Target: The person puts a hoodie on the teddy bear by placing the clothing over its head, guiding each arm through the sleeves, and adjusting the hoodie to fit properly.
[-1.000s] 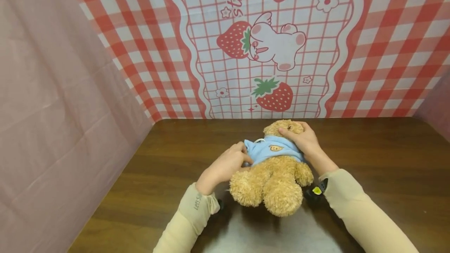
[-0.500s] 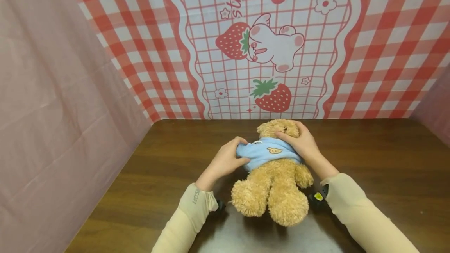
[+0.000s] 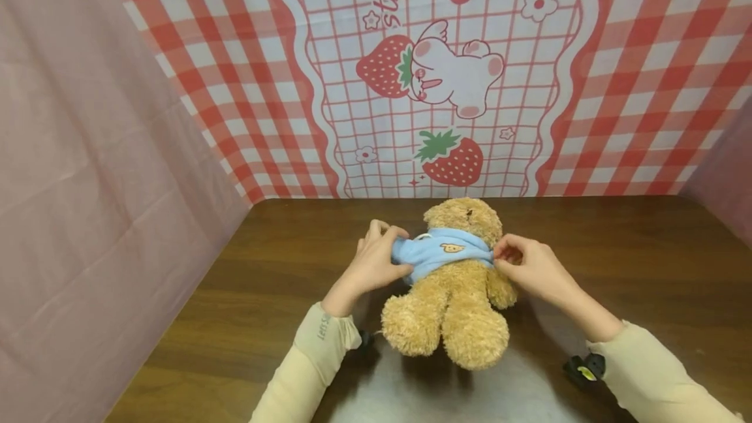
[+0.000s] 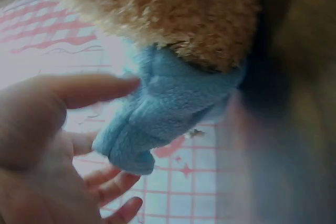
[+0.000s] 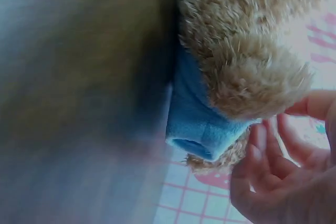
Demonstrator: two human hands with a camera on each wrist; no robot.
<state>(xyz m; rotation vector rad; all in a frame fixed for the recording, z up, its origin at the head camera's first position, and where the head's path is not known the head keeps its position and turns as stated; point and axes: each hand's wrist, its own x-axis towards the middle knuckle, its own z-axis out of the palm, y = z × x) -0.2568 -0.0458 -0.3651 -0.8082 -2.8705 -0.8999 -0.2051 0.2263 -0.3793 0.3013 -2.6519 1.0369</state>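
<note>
A tan teddy bear [image 3: 446,309] lies face up on the brown table [image 3: 282,247], head toward the back and legs toward me. Its light-blue sweater [image 3: 431,254] is bunched at the chest, above the bare belly. My left hand [image 3: 370,258] holds the sweater's left side, thumb in front and fingers behind; the left wrist view shows the blue sleeve [image 4: 131,140] between thumb and index finger. At the bear's other side, my right hand [image 3: 537,269] pinches the sweater's edge with curled fingers. In the right wrist view, a furry arm [image 5: 257,77] hangs outside the blue sleeve [image 5: 205,124], whose opening shows.
Behind the table hangs a red-and-white checked cloth [image 3: 247,109] printed with strawberries. A pale pink curtain [image 3: 117,181] closes off the left side. Black wrist devices [image 3: 587,369] show at both cuffs.
My right hand has left the bear's head and come down to the sweater's right edge. My left hand stays at the left side, its grip shifted. The bear's legs have swung slightly.
</note>
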